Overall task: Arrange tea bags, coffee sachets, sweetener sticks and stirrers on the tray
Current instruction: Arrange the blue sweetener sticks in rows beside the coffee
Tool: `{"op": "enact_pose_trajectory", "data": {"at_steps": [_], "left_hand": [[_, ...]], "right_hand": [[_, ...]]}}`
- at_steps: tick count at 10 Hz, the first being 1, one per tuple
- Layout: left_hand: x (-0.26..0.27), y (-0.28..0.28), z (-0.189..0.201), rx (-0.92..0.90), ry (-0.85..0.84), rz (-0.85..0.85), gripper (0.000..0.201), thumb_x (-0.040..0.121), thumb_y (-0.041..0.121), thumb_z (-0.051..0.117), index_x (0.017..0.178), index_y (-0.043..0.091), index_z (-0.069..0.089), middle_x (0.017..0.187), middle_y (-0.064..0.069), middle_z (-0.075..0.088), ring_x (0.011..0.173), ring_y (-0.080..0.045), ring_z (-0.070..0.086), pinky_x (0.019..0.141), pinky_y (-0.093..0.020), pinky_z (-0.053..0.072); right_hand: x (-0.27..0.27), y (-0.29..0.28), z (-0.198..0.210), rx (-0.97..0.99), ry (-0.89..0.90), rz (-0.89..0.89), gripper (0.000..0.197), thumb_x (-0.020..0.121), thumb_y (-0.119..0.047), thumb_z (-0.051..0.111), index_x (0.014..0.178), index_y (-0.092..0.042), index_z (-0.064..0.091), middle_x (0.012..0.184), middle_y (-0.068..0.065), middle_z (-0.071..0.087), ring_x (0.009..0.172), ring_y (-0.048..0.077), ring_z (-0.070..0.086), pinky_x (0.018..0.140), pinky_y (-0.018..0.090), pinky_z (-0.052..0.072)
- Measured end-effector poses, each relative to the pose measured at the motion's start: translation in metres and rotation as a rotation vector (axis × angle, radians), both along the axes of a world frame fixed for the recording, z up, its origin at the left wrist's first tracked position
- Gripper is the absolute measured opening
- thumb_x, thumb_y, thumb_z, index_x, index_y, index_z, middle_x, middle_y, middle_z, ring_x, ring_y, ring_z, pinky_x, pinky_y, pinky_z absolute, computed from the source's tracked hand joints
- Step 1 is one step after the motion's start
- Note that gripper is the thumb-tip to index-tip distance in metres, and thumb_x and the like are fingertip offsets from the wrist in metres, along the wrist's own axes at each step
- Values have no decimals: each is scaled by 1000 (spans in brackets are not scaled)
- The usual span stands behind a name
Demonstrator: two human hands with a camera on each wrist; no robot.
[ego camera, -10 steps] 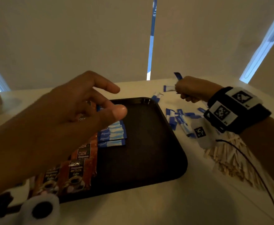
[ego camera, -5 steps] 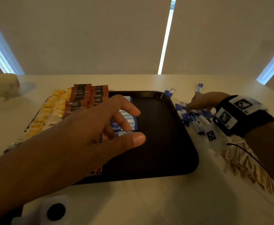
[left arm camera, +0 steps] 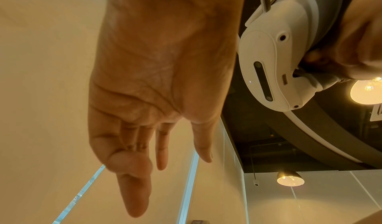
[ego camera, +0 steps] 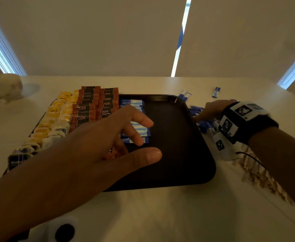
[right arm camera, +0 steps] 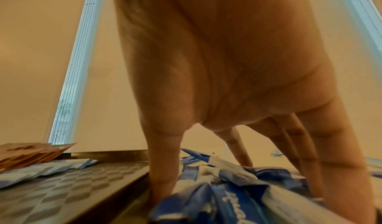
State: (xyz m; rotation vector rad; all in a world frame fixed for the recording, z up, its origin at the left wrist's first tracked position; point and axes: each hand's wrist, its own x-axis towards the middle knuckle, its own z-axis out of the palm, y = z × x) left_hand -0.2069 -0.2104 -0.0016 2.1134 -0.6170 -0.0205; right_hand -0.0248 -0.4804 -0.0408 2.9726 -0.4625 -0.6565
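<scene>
A black tray lies on the white table. Rows of yellow and white tea bags, brown coffee sachets and blue-white sweetener sticks fill its left half. My left hand hovers over the sticks, fingers loose, holding nothing; the left wrist view shows the left hand with a bare palm. My right hand is down on a loose pile of sweetener sticks just right of the tray. In the right wrist view its spread fingers touch the pile.
Wooden stirrers lie in a heap at the right, under my right forearm. Two stray sticks sit by the tray's far right corner and another farther back. A white object stands at the far left.
My right hand has come down from holding a stick in the air onto the loose pile beside the tray. The left hand stays over the tray, fingers spread a little wider.
</scene>
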Motion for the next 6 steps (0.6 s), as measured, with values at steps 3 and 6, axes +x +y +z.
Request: {"op": "enact_pose_trajectory", "data": {"at_steps": [3,6], "left_hand": [[1,-9,0,-71,49,-19,40,64,50,73,98,35,58,103,29,55,80,10,58,57,0,42],[7,-6,4,281,109,-73,54,57,73,43,108,61,33,112,42,41,95,14,55,66,-4,47]], "right_hand": [[10,-5,-13,22,-82,141,50,86,-25,64,125,-4,42,113,14,54,104,28,51,73,29,35],[9,-4,-18,-28,-86,154,59,83,-19,67,129,-4,33,125,23,45,112,34,47,74,33,37]]}}
